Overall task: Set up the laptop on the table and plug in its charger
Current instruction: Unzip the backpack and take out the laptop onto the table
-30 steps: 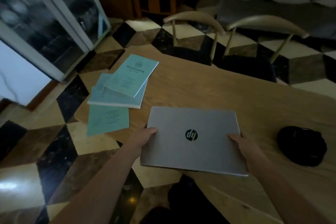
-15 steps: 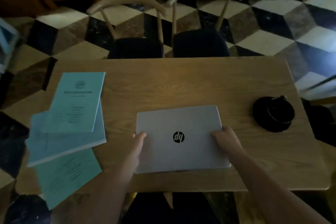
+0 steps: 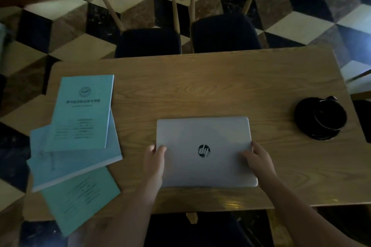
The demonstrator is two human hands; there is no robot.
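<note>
A closed silver laptop [image 3: 202, 138] with a round dark logo lies flat on the wooden table [image 3: 200, 86], near its front edge. My left hand [image 3: 153, 163] grips the laptop's left side, thumb on the lid. At the lid's right side my right hand [image 3: 258, 161] holds on, fingers curled over the top. A black coiled charger [image 3: 320, 118] rests on the table at the right, apart from the laptop.
Three teal booklets [image 3: 80, 126] lie fanned out on the table's left end, the lowest one overhanging the front edge. Two wooden chairs [image 3: 148, 40] with dark seats stand at the far side. The floor is checkered tile.
The laptop went from overhanging the table's front edge to lying fully on the table, both hands still holding its sides. The view swung round to face the table squarely.
</note>
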